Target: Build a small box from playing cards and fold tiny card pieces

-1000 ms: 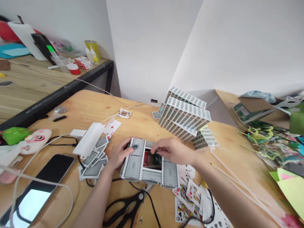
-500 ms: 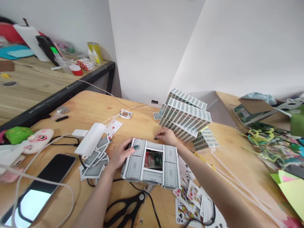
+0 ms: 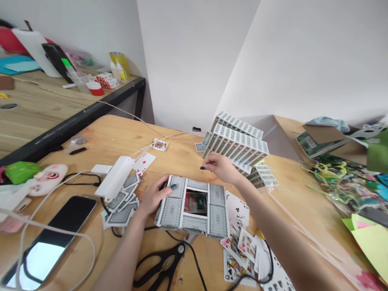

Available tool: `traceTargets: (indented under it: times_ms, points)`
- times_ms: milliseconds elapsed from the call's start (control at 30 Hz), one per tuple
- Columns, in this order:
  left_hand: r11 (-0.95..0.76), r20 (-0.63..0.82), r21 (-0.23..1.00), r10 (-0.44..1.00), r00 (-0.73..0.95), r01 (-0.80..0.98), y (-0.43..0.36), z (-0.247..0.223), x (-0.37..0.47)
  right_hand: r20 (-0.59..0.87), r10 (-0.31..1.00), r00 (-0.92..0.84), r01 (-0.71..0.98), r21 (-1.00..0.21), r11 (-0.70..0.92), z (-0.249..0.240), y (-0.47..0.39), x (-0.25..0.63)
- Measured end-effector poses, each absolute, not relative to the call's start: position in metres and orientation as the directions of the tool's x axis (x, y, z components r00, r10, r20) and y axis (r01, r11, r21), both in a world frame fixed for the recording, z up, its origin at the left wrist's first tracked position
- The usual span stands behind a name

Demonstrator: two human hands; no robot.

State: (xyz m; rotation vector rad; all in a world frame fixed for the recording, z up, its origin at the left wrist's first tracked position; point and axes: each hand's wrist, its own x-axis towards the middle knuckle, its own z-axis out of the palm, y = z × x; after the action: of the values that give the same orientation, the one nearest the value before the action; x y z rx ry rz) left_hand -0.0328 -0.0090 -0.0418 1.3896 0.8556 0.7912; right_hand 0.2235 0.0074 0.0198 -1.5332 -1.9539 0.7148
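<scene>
Craft workspace: scissors [image 3: 173, 252], playing cards [image 3: 247, 245], table [image 3: 182, 151]

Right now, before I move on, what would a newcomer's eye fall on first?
First, the grey patterned box with a rectangular opening, low in the middle of the view, its left end held by the left hand. Next, the green-and-white stack behind it to the right, the right hand in front of that. Black scissors lie nearer the camera than the box.

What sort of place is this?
Likely a craft workspace, though home or studio I can't tell. Signs: black-handled scissors, loose playing cards, and a card-covered box held in the left hand.
</scene>
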Motion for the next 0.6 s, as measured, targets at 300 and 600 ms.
traceTargets:
  times_ms: [300,600]
  points:
    - [0.044,-0.059,0.998,0.875,0.481,0.041,-0.009,-0.042,-0.033,0.059,0.859,-0.508,0.569,-0.725,0.387,0.052,-0.046,0.198]
    - [0.004,-0.028,0.999,0.880,0.475,0.051,-0.010,-0.040,-0.033,0.110,0.994,-0.020,0.804,-0.589,0.081,-0.033,0.026,0.231]
